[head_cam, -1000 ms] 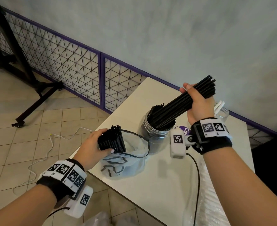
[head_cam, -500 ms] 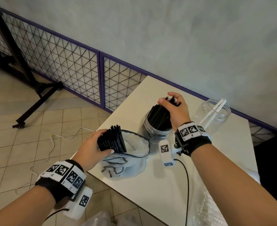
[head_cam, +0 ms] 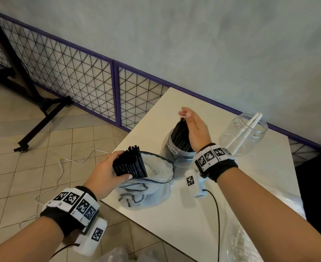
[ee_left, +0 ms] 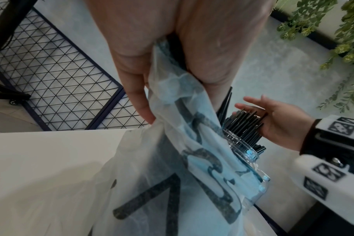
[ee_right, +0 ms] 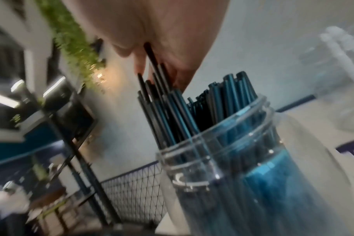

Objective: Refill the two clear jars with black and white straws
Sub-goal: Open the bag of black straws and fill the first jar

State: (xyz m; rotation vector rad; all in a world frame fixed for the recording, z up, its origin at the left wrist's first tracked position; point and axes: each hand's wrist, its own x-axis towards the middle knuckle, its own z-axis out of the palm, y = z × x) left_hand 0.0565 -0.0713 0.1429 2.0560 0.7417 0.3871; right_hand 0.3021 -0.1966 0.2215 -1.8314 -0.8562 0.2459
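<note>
A clear jar (head_cam: 176,157) packed with black straws (head_cam: 180,135) stands mid-table. My right hand (head_cam: 189,120) hovers over it with relaxed, straight fingers (ee_right: 139,63) touching the tallest straw tips, gripping nothing. My left hand (head_cam: 110,169) grips a bundle of black straws (head_cam: 131,163) that sticks out of a translucent printed bag (head_cam: 146,193) at the table's near-left edge. In the left wrist view the bag (ee_left: 172,175) hangs under my fingers with the jar (ee_left: 244,153) behind it. A second clear jar (head_cam: 244,133) at the far right holds two white straws (head_cam: 250,123).
The white table (head_cam: 250,186) is small, with its left edge right under the bag. A purple-framed wire fence (head_cam: 80,72) and a grey wall stand behind it. A black stand base (head_cam: 42,114) and a white cable (head_cam: 61,167) are on the tiled floor. Crinkled plastic (head_cam: 237,242) lies near right.
My right hand lowered its bundle of black straws into the jar and let go; it now hovers open over the tips. The left hand has not moved.
</note>
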